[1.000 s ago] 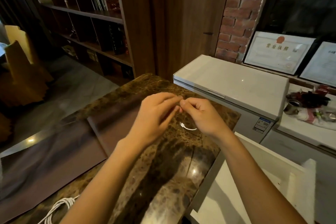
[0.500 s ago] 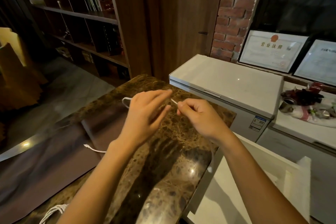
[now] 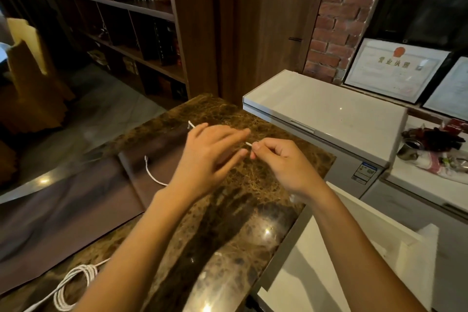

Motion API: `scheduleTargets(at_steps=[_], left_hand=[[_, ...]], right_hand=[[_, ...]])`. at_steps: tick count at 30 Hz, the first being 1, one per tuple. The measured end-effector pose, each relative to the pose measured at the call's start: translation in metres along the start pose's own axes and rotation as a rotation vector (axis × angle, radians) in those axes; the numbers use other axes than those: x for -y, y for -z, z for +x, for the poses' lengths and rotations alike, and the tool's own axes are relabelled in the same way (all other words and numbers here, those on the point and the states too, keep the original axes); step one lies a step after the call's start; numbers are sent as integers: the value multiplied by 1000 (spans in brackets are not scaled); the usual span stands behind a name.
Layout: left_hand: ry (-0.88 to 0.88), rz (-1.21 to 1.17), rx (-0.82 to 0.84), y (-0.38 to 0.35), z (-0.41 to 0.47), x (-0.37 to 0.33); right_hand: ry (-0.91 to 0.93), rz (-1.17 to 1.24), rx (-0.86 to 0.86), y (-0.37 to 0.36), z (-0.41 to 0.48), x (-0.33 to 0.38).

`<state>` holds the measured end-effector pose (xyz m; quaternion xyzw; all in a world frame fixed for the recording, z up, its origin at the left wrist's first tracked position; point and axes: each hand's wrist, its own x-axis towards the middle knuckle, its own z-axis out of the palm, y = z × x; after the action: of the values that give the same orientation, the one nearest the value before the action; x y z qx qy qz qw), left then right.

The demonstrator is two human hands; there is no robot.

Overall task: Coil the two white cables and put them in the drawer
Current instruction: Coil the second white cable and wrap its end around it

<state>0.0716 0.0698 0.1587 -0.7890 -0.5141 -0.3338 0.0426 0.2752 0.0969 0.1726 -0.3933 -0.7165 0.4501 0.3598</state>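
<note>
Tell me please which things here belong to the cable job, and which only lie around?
Belong to the job:
- thin white cable in both hands
- left hand, right hand
- coiled white cable on the marble counter
- open white drawer

Only lying around:
- chest freezer
- framed certificate
- bookshelf
- metal cup

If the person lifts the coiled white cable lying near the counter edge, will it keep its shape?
Probably not fully. The coiled white cable looks thin and loosely wound, with no tie visible, so loops may slump or spread. It seems light. A free end trails off the coil, so it could drag on the marble counter.
</note>
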Motion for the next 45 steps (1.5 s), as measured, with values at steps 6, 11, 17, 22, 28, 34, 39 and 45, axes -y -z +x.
scheduleTargets(at_steps=[6,11,17,22,28,34,39,45], left_hand=[[-7,-59,-109,8,3,18],[141,24,-86,12,0,26],[12,-67,34,-1,2,-16],[7,-64,42,3,-1,-6],[22,-127,-41,7,6,-7],[69,-250,-120,1,7,-11],[105,-320,-165,-1,4,-20],[71,-344,-118,0,2,-19]], right_hand=[[-59,48,23,0,-2,-4],[-130,33,21,-9,-5,-4],[-169,210,10,-25,-5,1],[-190,263,30,-28,-17,0],[-266,488,109,-35,-24,2],[-345,991,221,-29,-27,7],[-294,1005,217,-31,-28,7],[-234,808,141,-29,-28,10]])
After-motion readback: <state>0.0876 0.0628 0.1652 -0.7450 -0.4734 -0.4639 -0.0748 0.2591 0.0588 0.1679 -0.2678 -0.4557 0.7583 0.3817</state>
